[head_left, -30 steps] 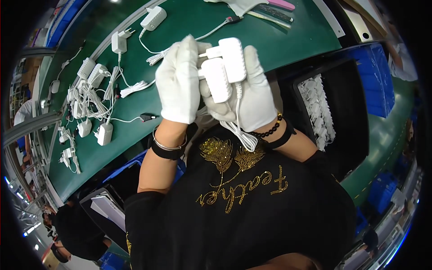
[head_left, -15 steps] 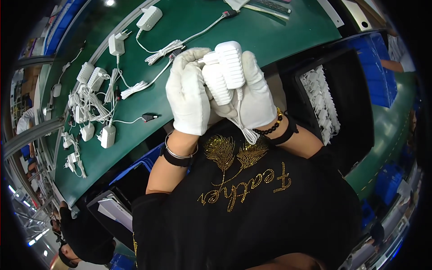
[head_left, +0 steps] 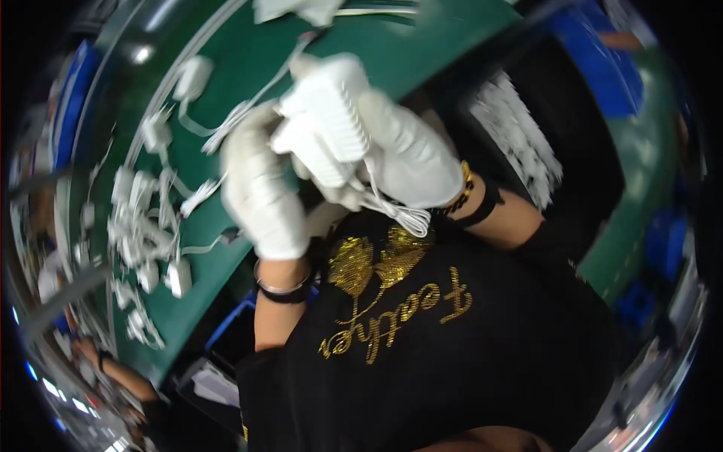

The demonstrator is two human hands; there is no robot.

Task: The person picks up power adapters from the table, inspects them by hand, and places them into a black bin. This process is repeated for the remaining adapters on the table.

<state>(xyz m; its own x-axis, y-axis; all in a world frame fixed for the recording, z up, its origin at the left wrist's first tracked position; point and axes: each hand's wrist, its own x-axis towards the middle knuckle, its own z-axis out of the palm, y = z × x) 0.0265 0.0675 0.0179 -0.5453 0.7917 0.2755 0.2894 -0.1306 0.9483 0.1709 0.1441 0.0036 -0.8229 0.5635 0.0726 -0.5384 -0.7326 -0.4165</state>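
Both my hands wear white gloves. My right hand [head_left: 410, 154] is closed around two white ribbed power adapters [head_left: 335, 105], pressed side by side, above the table's near edge. Their bundled white cable [head_left: 407, 218] hangs below my right palm. My left hand [head_left: 263, 192] is beside the adapters' left side, near their plug ends. Motion smears its fingers, which look curled; whether they touch a plug, I cannot make out.
More white adapters with tied cables [head_left: 143, 233] lie heaped on the green table [head_left: 422, 53] at left. A white bag [head_left: 297, 9] lies at the far edge. To the right, a black bin [head_left: 584, 128] holds many white pieces. Another person's arm [head_left: 124, 377] shows at lower left.
The whole view has shifted. The adapters have tilted in my right hand. My left hand has drawn a little left, away from the adapters' lower part.
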